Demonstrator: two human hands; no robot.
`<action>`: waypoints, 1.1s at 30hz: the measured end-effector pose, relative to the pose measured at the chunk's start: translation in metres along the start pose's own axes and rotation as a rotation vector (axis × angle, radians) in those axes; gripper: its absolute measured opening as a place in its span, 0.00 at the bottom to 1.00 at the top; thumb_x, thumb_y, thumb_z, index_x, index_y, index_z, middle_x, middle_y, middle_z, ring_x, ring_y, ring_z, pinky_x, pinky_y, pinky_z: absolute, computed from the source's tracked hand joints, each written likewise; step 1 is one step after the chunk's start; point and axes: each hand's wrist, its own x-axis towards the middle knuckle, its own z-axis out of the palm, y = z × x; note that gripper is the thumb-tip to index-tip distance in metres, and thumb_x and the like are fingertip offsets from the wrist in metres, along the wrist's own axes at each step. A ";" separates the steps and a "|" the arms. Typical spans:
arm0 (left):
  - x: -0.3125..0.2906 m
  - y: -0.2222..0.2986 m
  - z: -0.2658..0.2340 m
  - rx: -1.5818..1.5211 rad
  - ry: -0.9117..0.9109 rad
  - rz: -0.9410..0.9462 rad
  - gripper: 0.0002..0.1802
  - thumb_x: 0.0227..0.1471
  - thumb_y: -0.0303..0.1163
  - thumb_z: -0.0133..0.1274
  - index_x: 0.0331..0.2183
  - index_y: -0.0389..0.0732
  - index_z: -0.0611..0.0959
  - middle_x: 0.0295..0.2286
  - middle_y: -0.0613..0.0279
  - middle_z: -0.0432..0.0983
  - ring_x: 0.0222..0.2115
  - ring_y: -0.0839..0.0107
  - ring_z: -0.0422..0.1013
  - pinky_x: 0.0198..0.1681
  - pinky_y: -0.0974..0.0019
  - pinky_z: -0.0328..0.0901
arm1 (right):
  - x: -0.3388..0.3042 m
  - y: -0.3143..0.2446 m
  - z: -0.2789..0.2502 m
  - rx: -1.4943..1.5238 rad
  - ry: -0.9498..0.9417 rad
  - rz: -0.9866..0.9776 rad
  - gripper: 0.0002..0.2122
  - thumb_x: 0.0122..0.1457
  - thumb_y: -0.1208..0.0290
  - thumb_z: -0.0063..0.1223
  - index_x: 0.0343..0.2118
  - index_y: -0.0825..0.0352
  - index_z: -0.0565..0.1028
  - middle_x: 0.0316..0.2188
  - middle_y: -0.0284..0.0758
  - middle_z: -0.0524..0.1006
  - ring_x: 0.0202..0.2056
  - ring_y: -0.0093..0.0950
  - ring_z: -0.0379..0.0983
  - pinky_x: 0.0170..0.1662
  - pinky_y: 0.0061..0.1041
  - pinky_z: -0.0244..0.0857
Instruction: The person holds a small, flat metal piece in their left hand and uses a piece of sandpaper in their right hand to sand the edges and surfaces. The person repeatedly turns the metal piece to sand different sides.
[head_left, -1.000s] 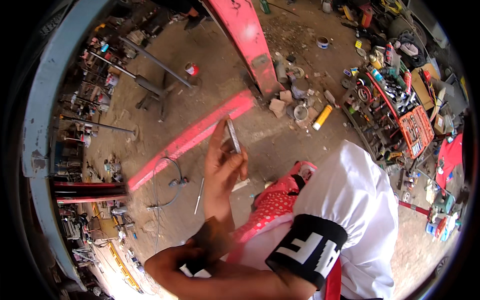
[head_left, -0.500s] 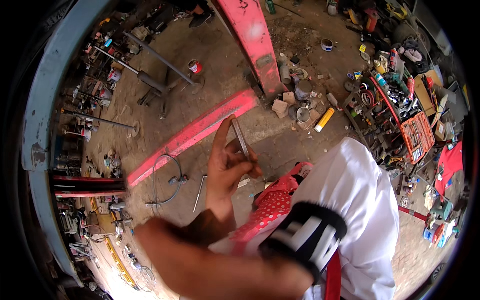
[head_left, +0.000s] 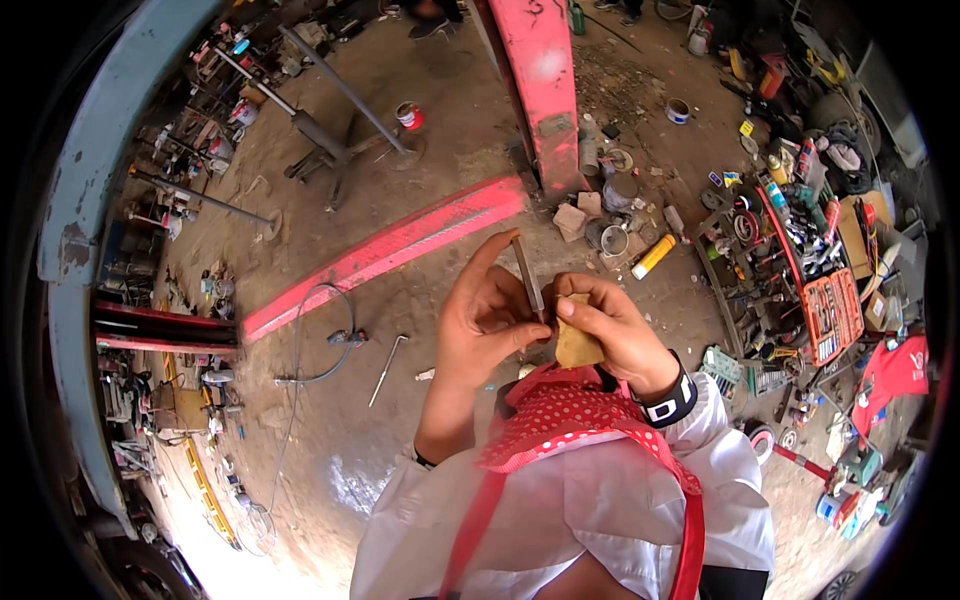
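Note:
My left hand (head_left: 478, 325) grips a slim, straight metal bar (head_left: 527, 276), greyish brown. Its upper end rests against my index fingertip, while the thumb is by the lower end. Close on the right, my right hand (head_left: 622, 335) pinches a small tan piece of sandpaper (head_left: 577, 343) between thumb and fingers. The sandpaper is creased and lies beside the lower end of the bar; whether they touch I cannot tell. Both hands are held in front of my red polka-dot apron (head_left: 570, 415).
A red lift arm (head_left: 390, 255) crosses the floor, joining a red post (head_left: 540, 95). To the left lie a hose (head_left: 298, 340) and an L-shaped wrench (head_left: 388, 370). Rightward are a yellow tube (head_left: 654, 257), an orange socket set (head_left: 834, 315) and a cluttered tool cart (head_left: 790, 240).
My right arm, blurred across the lower foreground before, has swung up and right, and its hand now holds the sandpaper beside the bar. My left hand has shifted right, still gripping the bar.

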 end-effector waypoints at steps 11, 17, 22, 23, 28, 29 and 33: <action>0.003 0.002 0.006 0.186 0.021 0.010 0.49 0.28 0.18 0.67 0.55 0.37 0.64 0.38 0.65 0.68 0.32 0.80 0.67 0.24 0.80 0.60 | -0.001 0.004 0.000 -0.014 0.089 -0.009 0.08 0.57 0.68 0.53 0.28 0.67 0.70 0.24 0.25 0.71 0.25 0.12 0.66 0.27 0.13 0.59; 0.001 0.001 -0.005 0.154 -0.107 0.031 0.45 0.33 0.23 0.66 0.55 0.38 0.65 0.38 0.64 0.70 0.32 0.81 0.67 0.25 0.79 0.61 | 0.000 0.007 -0.003 -0.073 0.093 -0.008 0.08 0.56 0.70 0.54 0.26 0.66 0.69 0.23 0.26 0.71 0.25 0.13 0.65 0.27 0.14 0.59; 0.009 0.004 -0.001 -0.048 0.019 -0.076 0.24 0.53 0.40 0.53 0.47 0.34 0.72 0.27 0.64 0.72 0.25 0.80 0.67 0.23 0.79 0.59 | -0.002 0.003 0.005 -0.126 0.068 -0.047 0.08 0.56 0.72 0.54 0.25 0.66 0.67 0.22 0.25 0.70 0.25 0.13 0.64 0.27 0.15 0.58; 0.011 0.001 0.003 -0.049 0.043 -0.081 0.22 0.56 0.42 0.48 0.44 0.33 0.74 0.24 0.65 0.72 0.23 0.81 0.67 0.22 0.80 0.58 | -0.001 0.003 0.010 -0.139 0.072 -0.057 0.08 0.56 0.73 0.54 0.26 0.66 0.67 0.22 0.25 0.69 0.25 0.13 0.63 0.27 0.15 0.58; 0.024 -0.009 0.027 -0.083 0.276 -0.153 0.22 0.60 0.47 0.41 0.33 0.36 0.78 0.17 0.71 0.67 0.14 0.87 0.58 0.14 0.79 0.50 | 0.000 0.009 0.007 -0.360 0.136 -0.175 0.07 0.56 0.75 0.54 0.27 0.68 0.67 0.23 0.25 0.68 0.26 0.13 0.62 0.29 0.15 0.58; 0.026 -0.015 0.028 -0.075 0.306 -0.136 0.24 0.61 0.48 0.40 0.27 0.38 0.77 0.17 0.73 0.64 0.13 0.88 0.55 0.13 0.78 0.48 | 0.000 0.010 0.006 -0.402 0.131 -0.221 0.07 0.56 0.75 0.54 0.27 0.68 0.67 0.23 0.25 0.68 0.27 0.13 0.62 0.29 0.15 0.58; 0.026 -0.021 0.027 -0.013 0.277 -0.114 0.25 0.61 0.48 0.38 0.22 0.40 0.74 0.16 0.73 0.64 0.13 0.87 0.55 0.14 0.78 0.47 | -0.001 0.010 0.005 -0.523 0.111 -0.328 0.07 0.56 0.74 0.53 0.27 0.69 0.67 0.25 0.27 0.68 0.29 0.14 0.62 0.31 0.17 0.58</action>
